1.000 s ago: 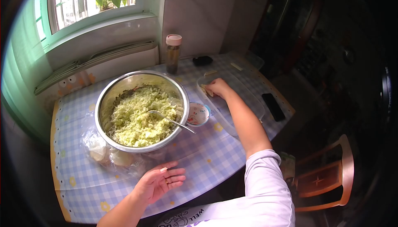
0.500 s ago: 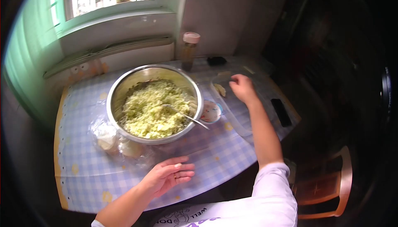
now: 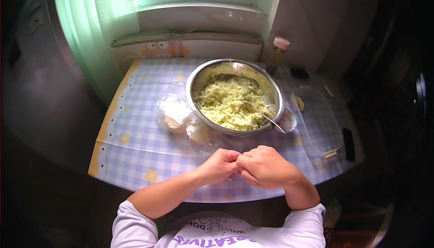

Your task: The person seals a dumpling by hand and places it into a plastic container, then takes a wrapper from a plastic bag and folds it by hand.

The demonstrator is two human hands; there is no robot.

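My left hand [image 3: 219, 165] and my right hand [image 3: 264, 166] meet over the front of the checked tablecloth, fingers curled and touching. Whatever may be between the fingertips is hidden. Beyond them stands a steel bowl [image 3: 190, 95] of chopped pale-green filling [image 3: 233, 101], with a spoon [image 3: 266, 117] leaning on its right rim. Left of the bowl lies a clear plastic bag [image 3: 174, 108] with pale round dough pieces [image 3: 174, 125]. A small patterned dish [image 3: 288, 121] sits against the bowl's right side. On the clear tray [image 3: 320, 126] at the right, one pale folded piece [image 3: 299, 103] rests near the left edge.
Behind the bowl stands a bottle with a pink lid [image 3: 281, 44], near a small black object [image 3: 299, 73]. A black phone [image 3: 348, 144] lies at the table's right edge. A green curtain [image 3: 97, 35] hangs at the left, and a chair is partly visible at lower right.
My right hand has come back from the tray and joined my left hand in front of the bowl. My left hand has gone from spread to curled. The view has swung left.
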